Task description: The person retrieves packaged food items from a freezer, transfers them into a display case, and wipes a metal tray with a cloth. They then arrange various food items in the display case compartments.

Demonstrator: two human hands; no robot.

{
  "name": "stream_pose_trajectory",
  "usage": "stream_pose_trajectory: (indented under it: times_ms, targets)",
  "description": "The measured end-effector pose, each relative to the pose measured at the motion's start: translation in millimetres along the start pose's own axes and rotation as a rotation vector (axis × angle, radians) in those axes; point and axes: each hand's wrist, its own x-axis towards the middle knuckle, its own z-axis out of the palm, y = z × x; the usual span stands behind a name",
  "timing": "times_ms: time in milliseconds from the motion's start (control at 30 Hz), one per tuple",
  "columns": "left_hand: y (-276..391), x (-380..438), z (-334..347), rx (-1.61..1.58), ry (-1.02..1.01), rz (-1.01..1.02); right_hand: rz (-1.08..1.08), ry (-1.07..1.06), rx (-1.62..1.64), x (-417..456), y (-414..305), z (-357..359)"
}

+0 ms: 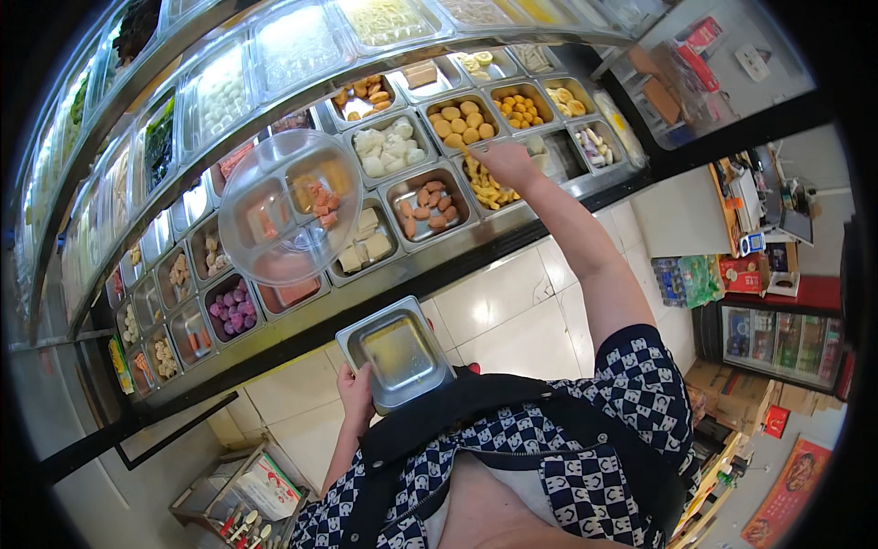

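My left hand (pixel 355 398) grips the near left corner of a square stainless-steel pan (pixel 398 353), held tilted close to my body. Nothing but a yellowish sheen shows on the pan's floor. Over the counter reaches my right hand (pixel 507 165), its fingertips on a knobbly yellow food stick (pixel 470 163) that crosses the pan rim. Beneath that hand lies a steel pan of similar yellow food sticks (pixel 495 197). Round tan balls (pixel 463 120) fill the pan just beyond, and small brown sausages (pixel 429 209) lie in the pan to its left.
A clear divided plastic lid or tray (pixel 291 206) rests over several pans, with pink chunks (pixel 324 206) visible through or on it. A metal-edged shelf (pixel 329 79) with clear tubs overhangs the counter. The counter's dark front edge (pixel 480 254) runs before me. A drinks fridge (pixel 782 343) stands at right.
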Motion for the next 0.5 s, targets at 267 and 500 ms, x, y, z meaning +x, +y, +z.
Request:
stream_pose_trajectory:
  times_ms: [267, 500]
  targets:
    - [8, 18, -15, -0.053, 0.030, -0.035, 0.142, -0.492, -0.094, 61, 13, 37]
    - [15, 39, -6, -0.032, -0.022, -0.084, 0.268, -0.554, 0.087, 49, 39, 66]
